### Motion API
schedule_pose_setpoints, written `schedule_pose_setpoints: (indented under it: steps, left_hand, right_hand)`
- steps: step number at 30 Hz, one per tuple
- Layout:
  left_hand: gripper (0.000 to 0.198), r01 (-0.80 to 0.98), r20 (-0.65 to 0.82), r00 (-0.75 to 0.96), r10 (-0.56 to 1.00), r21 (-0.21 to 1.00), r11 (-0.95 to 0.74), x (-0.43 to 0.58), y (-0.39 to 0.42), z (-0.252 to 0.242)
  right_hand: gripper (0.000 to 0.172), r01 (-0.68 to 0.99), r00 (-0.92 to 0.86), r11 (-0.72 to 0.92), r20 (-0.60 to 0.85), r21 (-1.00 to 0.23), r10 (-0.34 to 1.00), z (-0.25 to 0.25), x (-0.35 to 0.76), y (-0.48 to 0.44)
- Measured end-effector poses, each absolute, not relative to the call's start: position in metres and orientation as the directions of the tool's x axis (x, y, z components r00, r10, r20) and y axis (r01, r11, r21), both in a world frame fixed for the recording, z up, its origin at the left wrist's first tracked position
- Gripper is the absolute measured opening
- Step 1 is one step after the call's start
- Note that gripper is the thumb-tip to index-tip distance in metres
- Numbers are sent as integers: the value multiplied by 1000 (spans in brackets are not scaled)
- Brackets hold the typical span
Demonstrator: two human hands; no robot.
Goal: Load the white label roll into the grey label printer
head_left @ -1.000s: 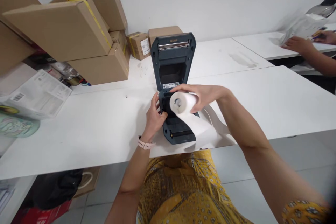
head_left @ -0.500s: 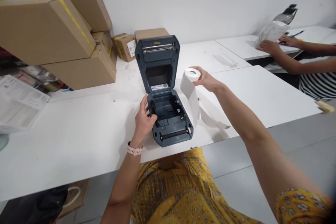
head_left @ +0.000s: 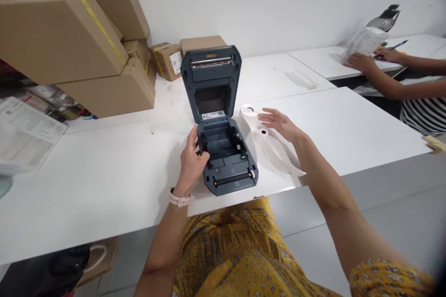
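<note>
A dark grey label printer (head_left: 228, 162) stands on the white table with its lid (head_left: 212, 79) raised and its inner bay showing no roll. My left hand (head_left: 194, 160) grips the printer's left side, thumb over the rim and fingers along the outer wall. To the right of the printer a white label roll (head_left: 248, 111) rests on the table, its loose strip (head_left: 278, 155) curling toward the front edge. Just right of the roll, my right hand (head_left: 278, 123) hovers with fingers stretched out and holds nothing.
Cardboard boxes (head_left: 62, 41) are piled at the left, with smaller boxes (head_left: 167, 61) against the wall. A clear plastic-wrapped packet (head_left: 28, 134) lies at the far left. On the right, another person's hands (head_left: 360, 62) handle a white bag (head_left: 367, 41) and a pen.
My right hand has set the label roll down on the table beside the printer and let go of it. My left hand has stayed on the printer.
</note>
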State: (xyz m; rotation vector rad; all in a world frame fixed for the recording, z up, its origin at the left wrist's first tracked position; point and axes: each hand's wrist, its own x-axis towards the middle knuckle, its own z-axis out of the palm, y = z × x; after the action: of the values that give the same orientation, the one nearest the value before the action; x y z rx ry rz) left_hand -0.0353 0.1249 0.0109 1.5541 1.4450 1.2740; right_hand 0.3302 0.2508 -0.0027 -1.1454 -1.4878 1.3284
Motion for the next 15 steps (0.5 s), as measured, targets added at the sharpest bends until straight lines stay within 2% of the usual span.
schedule_pose_setpoints:
  steps: [2, 5, 7, 11, 15]
  left_hand:
    - [91, 337, 204, -85, 975, 927, -165, -34, 125, 13]
    - [91, 333, 189, -106, 976, 932, -145, -33, 125, 15]
    - [91, 321, 182, -114, 977, 937, -137, -32, 125, 15]
    - [90, 311, 202, -98, 974, 936, -163, -33, 125, 13]
    - [89, 329, 201, -96, 975, 931, -159, -34, 125, 12]
  right_hand:
    - [62, 125, -264, 43, 8, -991, 964, -4, 340, 227]
    - [59, 229, -380, 73, -20, -971, 925, -3, 332, 201]
    - [53, 256, -389, 61, -46, -965, 920, -1, 317, 194]
    - [50, 127, -345, -2, -46, -992, 938, 12, 300, 191]
    - [53, 28, -430, 122, 98, -992, 898, 57, 296, 185]
